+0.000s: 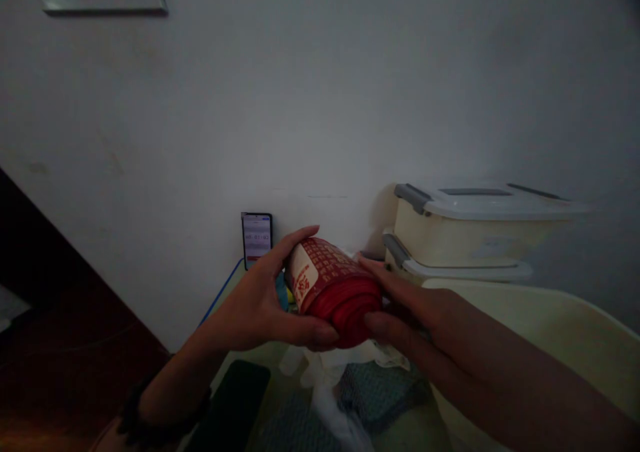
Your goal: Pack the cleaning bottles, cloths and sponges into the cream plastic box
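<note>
A red jar [336, 285] with a printed label of pale characters is held up in front of me, tilted, its ridged red end towards me. My left hand [270, 299] wraps its left side, thumb along the lower edge near that end. From the right, my right hand [415, 299] grips the other side, with the thumb near the ridged end and the fingers behind. Below the jar lie white crumpled plastic [333, 379] and a grey-green knitted cloth [380, 395]. The jar's far end is hidden.
A lit phone [257, 239] leans against the wall behind the left hand. Two lidded cream storage boxes [450, 235] are stacked at the right, with a large cream tub [540, 312] before them. A dark flat object [233, 402] lies at the table's front left.
</note>
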Demonstrator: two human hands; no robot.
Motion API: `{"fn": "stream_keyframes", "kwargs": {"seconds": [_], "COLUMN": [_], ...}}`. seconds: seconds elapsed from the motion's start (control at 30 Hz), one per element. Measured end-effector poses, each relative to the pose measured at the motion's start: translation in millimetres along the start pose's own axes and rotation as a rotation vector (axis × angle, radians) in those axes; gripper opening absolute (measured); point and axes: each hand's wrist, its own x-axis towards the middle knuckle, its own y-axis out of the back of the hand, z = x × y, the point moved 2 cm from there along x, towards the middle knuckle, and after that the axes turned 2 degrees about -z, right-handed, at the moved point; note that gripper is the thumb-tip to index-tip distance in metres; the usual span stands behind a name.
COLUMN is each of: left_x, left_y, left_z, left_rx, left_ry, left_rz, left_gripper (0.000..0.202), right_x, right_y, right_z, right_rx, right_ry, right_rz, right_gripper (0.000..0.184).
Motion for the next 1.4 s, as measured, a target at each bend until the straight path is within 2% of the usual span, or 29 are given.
{"fn": "stream_keyframes", "kwargs": {"seconds": [0.23, 0.4, 0.53, 0.63, 0.73, 0.93, 1.1, 1.23, 1.33, 1.4], "left_x": [2.0, 1.8, 1.2, 0.4, 0.5, 2.8, 4.4, 6.7, 7.7, 7.4], "left_y": [3.7, -0.5, -3.6, -2.6, 0.5, 7.1, 10.7, 11.9, 12.0, 12.3], "left_z": [3.0, 5.4, 7.7, 7.6, 6.6, 7.6, 8.8, 9.2, 8.4, 8.0], "left_rx": [0.191, 0.243, 0.264, 0.239, 0.183, 0.012, -0.118, -0.226, -0.191, -0.127], "left_ry": [-0.023, -0.059, -0.096, -0.127, -0.139, -0.099, -0.086, -0.016, 0.055, 0.083], "left_rz": [0.09, 0.161, 0.152, 0.129, 0.148, 0.189, 0.122, 0.1, 0.071, 0.037], "left_gripper": [0.104, 0.105, 0.106, 0.104, 0.096, 0.083, 0.071, 0.043, 0.027, 0.03], "right_x": [4.0, 1.9, 1.7, 0.6, -0.2, 4.0, 7.1, 8.1, 8.6, 9.0], "right_y": [-7.6, -10.2, -3.6, 0.0, 1.4, 1.2, -0.2, -1.2, -2.2, -2.0], "right_z": [2.0, 6.7, 4.0, 2.8, 3.6, 4.7, 6.7, 11.8, 13.2, 12.4], "right_rx": [-0.018, 0.024, 0.021, 0.051, 0.081, 0.036, -0.007, -0.05, -0.093, -0.133], "right_ry": [0.027, 0.046, 0.056, 0.043, 0.023, 0.017, 0.091, 0.112, 0.148, 0.176], "right_rz": [0.005, -0.004, 0.102, 0.112, 0.123, 0.228, 0.247, 0.268, 0.3, 0.319], "right_gripper": [0.048, 0.075, 0.062, 0.057, 0.056, 0.061, 0.062, 0.062, 0.063, 0.063]}}
